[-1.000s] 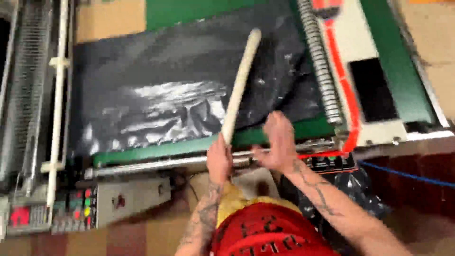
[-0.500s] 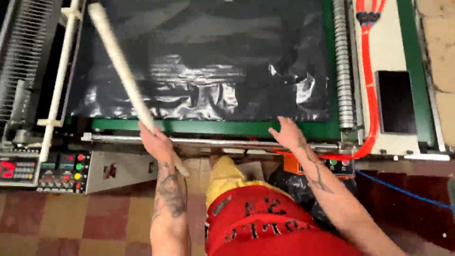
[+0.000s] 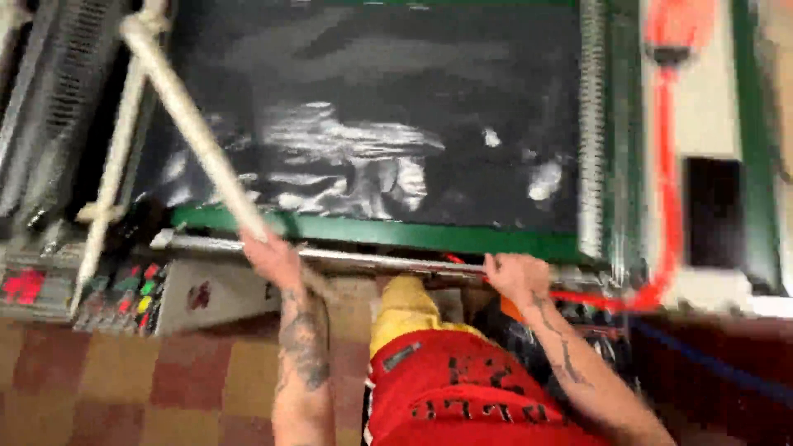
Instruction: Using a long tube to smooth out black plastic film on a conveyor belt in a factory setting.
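Left hand (image 3: pixel 273 258) — fist wrapped round lower end of long pale cardboard tube (image 3: pixel 192 136), which slants up and away to far left over machine bed. Right hand (image 3: pixel 516 277) — fingers curled onto metal front rail (image 3: pixel 372 260) at near edge of bed; view too blurred to tell whether grip is complete. Black plastic film (image 3: pixel 372 124) lies wrinkled and glossy across bed, bounded near by green frame strip (image 3: pixel 413 233). Control panel with coloured buttons (image 3: pixel 132 289) near left; orange hose (image 3: pixel 667 198) runs along right side.

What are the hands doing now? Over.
Left hand gripping pale stick, tilted over black sheet. Right hand on metal front rail. Nothing blocking.
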